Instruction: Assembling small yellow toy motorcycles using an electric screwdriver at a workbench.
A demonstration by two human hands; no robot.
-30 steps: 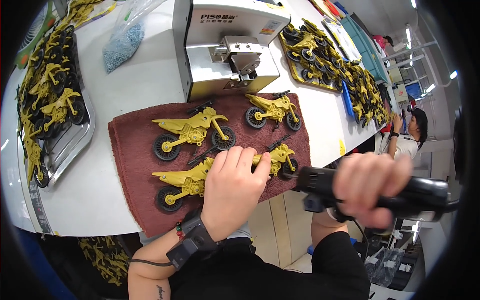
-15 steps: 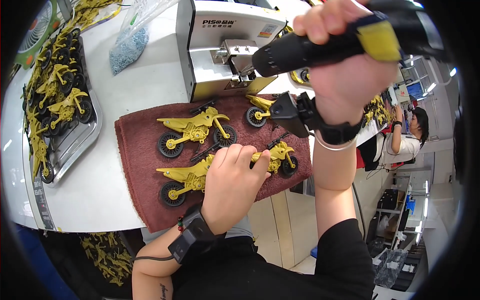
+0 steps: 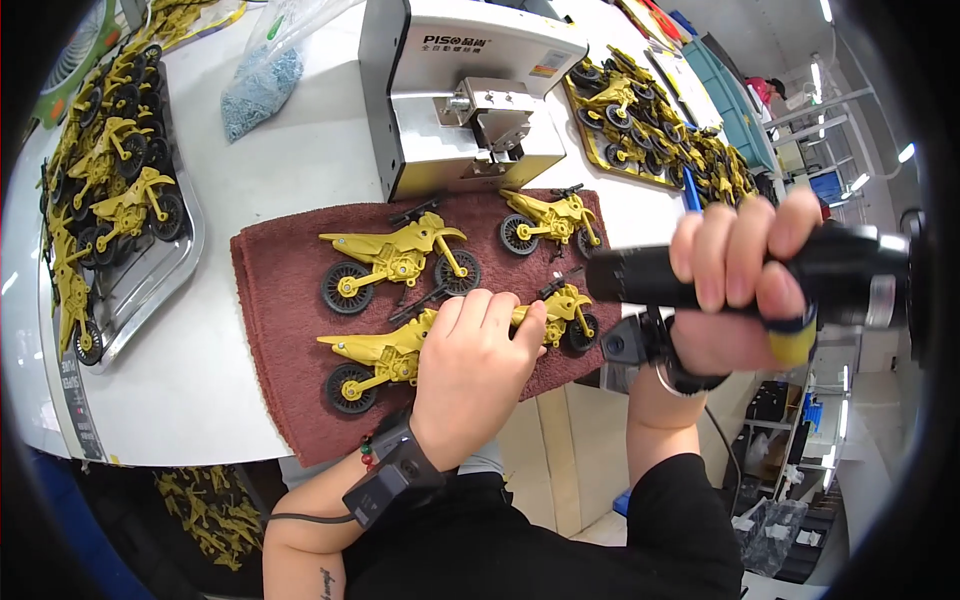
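Note:
My right hand (image 3: pixel 735 265) is wrapped around a black electric screwdriver (image 3: pixel 640 277), raised at the right with its front end pointing left. Its tip is hard to make out against the lower right toy motorcycle (image 3: pixel 568 308). My left hand (image 3: pixel 475 355) lies over the lower row on a brown cloth (image 3: pixel 285 300), its fingers curled down onto the yellow toy motorcycles. It covers the front of the lower left toy motorcycle (image 3: pixel 375 347) and the rear of the lower right one. Behind them lie an upper left toy motorcycle (image 3: pixel 400 255) and an upper right one (image 3: pixel 548 213).
A silver screw feeder (image 3: pixel 480 60) stands behind the cloth. Bagged screws (image 3: pixel 262 95) lie left of it. A metal tray (image 3: pixel 185 270) heaped with toy motorcycles is at the left; a yellow tray (image 3: pixel 610 165) of more is at back right. Yellow parts (image 3: pixel 210 510) lie below the table.
My right hand and the screwdriver have moved down and right, away from the screw feeder's front, and the tool now points at the cloth's right side. My left hand has barely moved.

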